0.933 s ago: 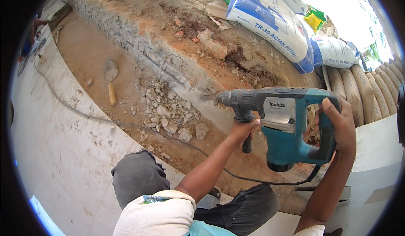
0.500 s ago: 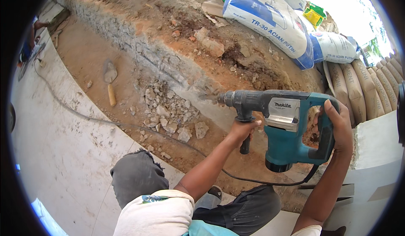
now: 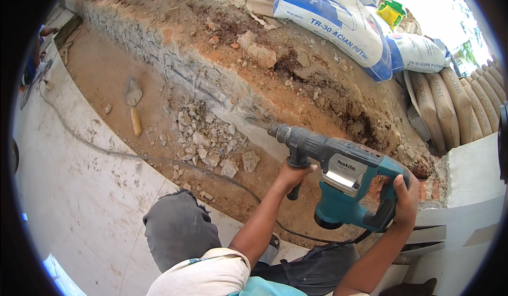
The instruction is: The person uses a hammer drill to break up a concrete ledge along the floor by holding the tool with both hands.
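A teal and black demolition hammer (image 3: 345,187) is held in both my hands. My left hand (image 3: 296,174) wraps the side handle near its front. Around the rear D-shaped handle my right hand (image 3: 406,198) is closed, its trigger finger hidden behind the grip. The chisel bit (image 3: 257,122) points left, its tip at the rough grey face of the low masonry ledge (image 3: 211,92); I cannot tell how deep it sits. Broken concrete rubble (image 3: 203,142) lies in a heap just below the bit.
A wooden-handled trowel (image 3: 136,119) lies on the dirt. The power cord (image 3: 174,161) runs across the pale tiles (image 3: 79,190). White-and-blue bags (image 3: 328,23) rest on the earth bank, with brown sacks (image 3: 442,111) stacked at right. Part of another person (image 3: 39,47) shows far left.
The hammer's rear end and my right hand have moved down and left, tilting the tool so its bit points more upward. My left hand has also shifted slightly down and left.
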`<state>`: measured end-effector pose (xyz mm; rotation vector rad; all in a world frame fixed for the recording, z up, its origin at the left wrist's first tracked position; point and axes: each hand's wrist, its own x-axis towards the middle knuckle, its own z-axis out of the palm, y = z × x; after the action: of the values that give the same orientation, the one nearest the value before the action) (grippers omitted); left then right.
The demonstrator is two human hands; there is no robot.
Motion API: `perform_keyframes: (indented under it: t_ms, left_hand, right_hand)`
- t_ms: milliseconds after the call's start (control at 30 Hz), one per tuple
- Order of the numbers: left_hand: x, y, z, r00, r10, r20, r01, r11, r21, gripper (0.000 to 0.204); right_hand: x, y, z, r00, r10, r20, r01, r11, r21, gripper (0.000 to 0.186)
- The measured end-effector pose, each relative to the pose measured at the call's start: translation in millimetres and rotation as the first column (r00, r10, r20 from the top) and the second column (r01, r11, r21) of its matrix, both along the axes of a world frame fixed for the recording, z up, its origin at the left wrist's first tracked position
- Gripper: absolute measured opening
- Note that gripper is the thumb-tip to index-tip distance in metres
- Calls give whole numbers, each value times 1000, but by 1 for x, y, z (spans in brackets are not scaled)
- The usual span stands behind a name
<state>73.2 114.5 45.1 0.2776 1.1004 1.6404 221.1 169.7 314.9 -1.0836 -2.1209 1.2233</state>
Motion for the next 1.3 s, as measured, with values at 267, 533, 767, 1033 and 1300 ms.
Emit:
perform_keyframes:
  t_ms: [267, 533, 767, 1033, 1300]
  left_hand:
    - [7, -6, -17, 1000, 10, -12, -10, 1000, 1, 26]
    - [15, -3, -22, 994, -22, -111, 15, 997, -70, 29]
    - [12, -9, -30, 991, -21, -131, 5, 993, -121, 30]
    - [7, -16, -39, 982, -80, -171, 60, 991, -121, 27]
    - [-5, -38, -28, 977, -184, -105, 177, 981, -76, 20]
  right_hand:
    - [25, -8, -21, 999, 18, -45, -19, 999, -26, 62]
    - [47, -1, -43, 995, -77, -58, 76, 997, -9, 63]
    - [51, -11, -55, 995, -66, -77, 68, 998, 12, 61]
    - [53, -18, -68, 993, -97, -74, 97, 995, 2, 66]
    - [55, -47, -72, 993, -84, -87, 86, 996, 19, 70]
